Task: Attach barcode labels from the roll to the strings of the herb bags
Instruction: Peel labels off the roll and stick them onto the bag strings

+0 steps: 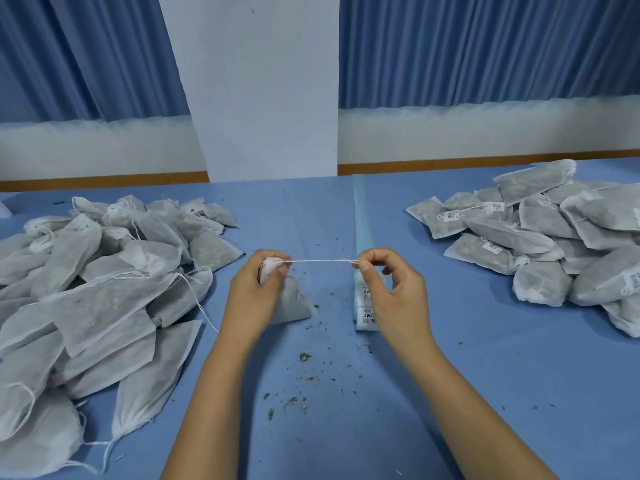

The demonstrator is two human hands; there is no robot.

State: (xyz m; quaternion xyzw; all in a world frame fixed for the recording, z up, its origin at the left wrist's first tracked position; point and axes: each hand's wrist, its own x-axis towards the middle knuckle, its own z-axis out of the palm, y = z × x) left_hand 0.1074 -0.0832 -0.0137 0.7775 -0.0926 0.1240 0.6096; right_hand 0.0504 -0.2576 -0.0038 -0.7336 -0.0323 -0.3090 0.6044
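Head view: bag (294,301) neck clenched in left hand (252,292), low over counter (311,216); string (322,260) end pinched in right hand (394,292), line taut between. Label strip (367,315) flat on counter just beneath right hand. Hold string level, peel one off, fold round string near free end, press sticky halves flush. Pull gently, lest more crumbs (304,357) spill.

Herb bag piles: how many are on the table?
2. The left pile shows no labels; the right pile has some labelled strings. A single bag, gripped by the left hand, sits between them.
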